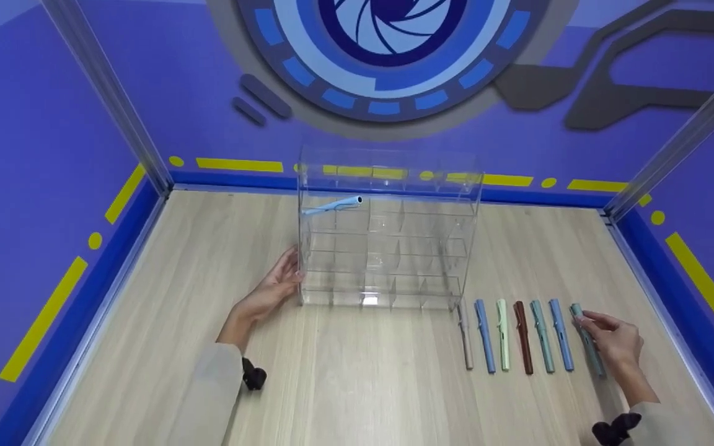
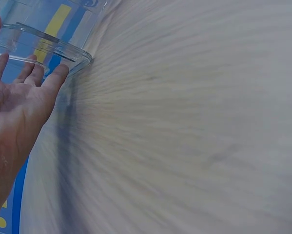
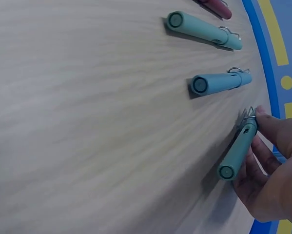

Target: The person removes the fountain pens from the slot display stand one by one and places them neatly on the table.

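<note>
A clear acrylic rack (image 1: 383, 251) with several compartments stands at the back of the table. My left hand (image 1: 270, 288) touches its left side; in the left wrist view the left hand (image 2: 24, 102) has its fingers extended against the clear wall. One light blue pen (image 1: 332, 205) lies slanted in an upper left compartment. At the right, my right hand (image 1: 614, 337) pinches a dark green pen (image 1: 589, 341) between thumb and fingers near its clip. The right wrist view shows this green pen (image 3: 239, 148) at an angle, with its shadow on the table beside it.
Left of the held pen, several pens lie in a row: blue (image 1: 561, 334), green (image 1: 542, 336), dark red (image 1: 524, 337), pale green (image 1: 503, 334), another blue (image 1: 485, 336) and a greyish one (image 1: 466, 337) by the rack's front right corner. Walls enclose the wooden table (image 1: 357, 371).
</note>
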Tool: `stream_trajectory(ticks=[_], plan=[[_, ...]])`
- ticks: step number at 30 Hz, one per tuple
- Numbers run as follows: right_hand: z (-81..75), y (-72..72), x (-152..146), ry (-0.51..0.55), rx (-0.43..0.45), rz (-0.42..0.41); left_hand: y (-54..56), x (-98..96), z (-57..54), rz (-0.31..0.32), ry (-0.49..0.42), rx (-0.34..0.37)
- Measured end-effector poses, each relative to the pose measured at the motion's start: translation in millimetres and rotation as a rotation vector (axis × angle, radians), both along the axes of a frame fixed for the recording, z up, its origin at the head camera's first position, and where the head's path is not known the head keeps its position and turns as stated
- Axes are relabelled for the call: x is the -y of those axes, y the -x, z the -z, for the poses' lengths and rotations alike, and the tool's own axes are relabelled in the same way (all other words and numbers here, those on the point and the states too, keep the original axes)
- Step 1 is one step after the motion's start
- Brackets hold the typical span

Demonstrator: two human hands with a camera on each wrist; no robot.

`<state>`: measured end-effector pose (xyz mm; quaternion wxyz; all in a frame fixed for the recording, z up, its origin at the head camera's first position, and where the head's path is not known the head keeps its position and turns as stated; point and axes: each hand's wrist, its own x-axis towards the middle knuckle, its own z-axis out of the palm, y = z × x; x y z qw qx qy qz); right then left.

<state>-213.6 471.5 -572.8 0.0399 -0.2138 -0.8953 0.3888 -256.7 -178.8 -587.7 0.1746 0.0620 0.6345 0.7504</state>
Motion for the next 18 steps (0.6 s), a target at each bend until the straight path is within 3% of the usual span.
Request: stream_trajectory(ticks=[8, 18], plan=[[2.5, 1.0, 9.6, -0.131, -0.063, -0.002, 0.3, 0.5, -0.7, 0.010, -0.019, -0.017], [4.5, -2.3, 13.9, -0.169, -0.066, -0.001, -1.4, 2.1, -0.1, 0.014, 0.034, -0.025]])
